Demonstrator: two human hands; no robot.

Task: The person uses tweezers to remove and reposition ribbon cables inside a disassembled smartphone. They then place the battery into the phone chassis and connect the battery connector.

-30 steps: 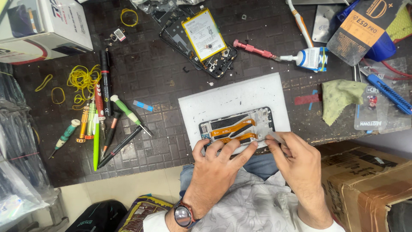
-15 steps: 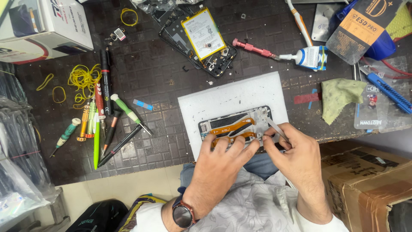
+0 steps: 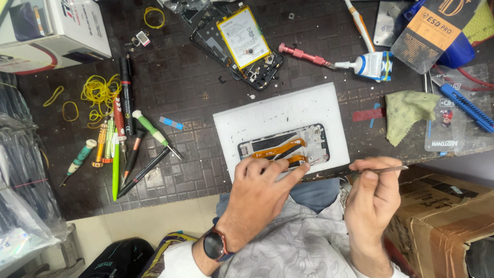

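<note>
Head view: the left hand [image 3: 262,188] presses curled fingertips on the near edge of the opened phone frame [image 3: 284,146], which lies on a white mat [image 3: 278,116] at the counter [image 3: 195,87] front. The right hand [image 3: 373,193], closed on a thin metal tool [image 3: 383,169], apparently tweezers, hovers off the mat's right edge. Steady pinning suits fine prying; open room lies rightward, tools crowd left.

Orange ribbon cable [image 3: 275,150] in black phone frame [image 3: 284,145]; white mat [image 3: 267,116]; green cloth [image 3: 406,110].
</note>
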